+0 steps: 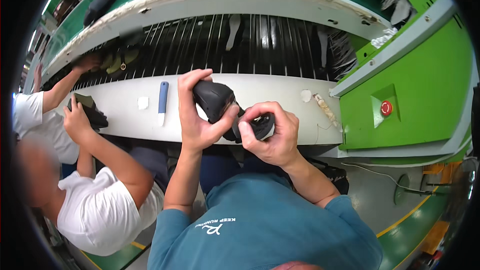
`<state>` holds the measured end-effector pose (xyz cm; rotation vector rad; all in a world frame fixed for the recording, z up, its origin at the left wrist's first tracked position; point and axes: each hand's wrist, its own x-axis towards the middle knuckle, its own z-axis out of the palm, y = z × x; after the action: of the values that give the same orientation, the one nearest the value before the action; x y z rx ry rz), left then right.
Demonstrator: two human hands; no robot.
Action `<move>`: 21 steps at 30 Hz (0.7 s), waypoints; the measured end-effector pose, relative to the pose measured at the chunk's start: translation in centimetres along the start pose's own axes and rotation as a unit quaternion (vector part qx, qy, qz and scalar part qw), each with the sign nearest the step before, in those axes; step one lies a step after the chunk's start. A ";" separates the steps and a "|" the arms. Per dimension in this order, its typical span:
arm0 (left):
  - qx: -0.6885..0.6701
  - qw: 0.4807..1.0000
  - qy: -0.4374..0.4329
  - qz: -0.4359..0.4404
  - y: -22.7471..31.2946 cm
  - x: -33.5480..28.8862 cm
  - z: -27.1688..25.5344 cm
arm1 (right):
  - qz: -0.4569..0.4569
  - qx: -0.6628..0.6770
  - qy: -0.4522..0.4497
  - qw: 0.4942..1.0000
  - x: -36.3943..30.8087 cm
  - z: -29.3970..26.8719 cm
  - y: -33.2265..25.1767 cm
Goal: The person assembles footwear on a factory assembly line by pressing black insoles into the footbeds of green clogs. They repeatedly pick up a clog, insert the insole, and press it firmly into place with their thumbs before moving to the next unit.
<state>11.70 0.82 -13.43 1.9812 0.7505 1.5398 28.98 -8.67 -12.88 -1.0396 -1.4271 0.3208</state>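
Above the white ledge, a black shoe (214, 97) is held between my two hands. My left hand (196, 120) wraps round its rounded toe end, fingers along the outer side and thumb across the near side. At the opening end, my right hand (274, 135) pinches the dark edge between thumb and curled fingers. Part of the shoe is covered by my fingers and thumbs. A blue-handled knife (163, 99) lies on the ledge left of my left hand.
Beyond the white ledge (122, 126) runs a roller conveyor (195, 45) carrying shoe parts (233, 32). At right stands a green machine (425, 90) with a red button (386, 108). A wrapped stick (326, 109) lies nearby. At left, a co-worker holds a dark shoe (89, 110).
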 end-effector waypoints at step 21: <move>-0.215 0.968 0.050 -0.119 -6.6 0.8 -0.3 | -0.048 -0.075 0.038 0.995 0.9 7.4 6.1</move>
<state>10.82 6.05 -17.38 1.4528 0.6042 1.5124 24.90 -1.74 -18.11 -1.0879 -1.4439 0.1040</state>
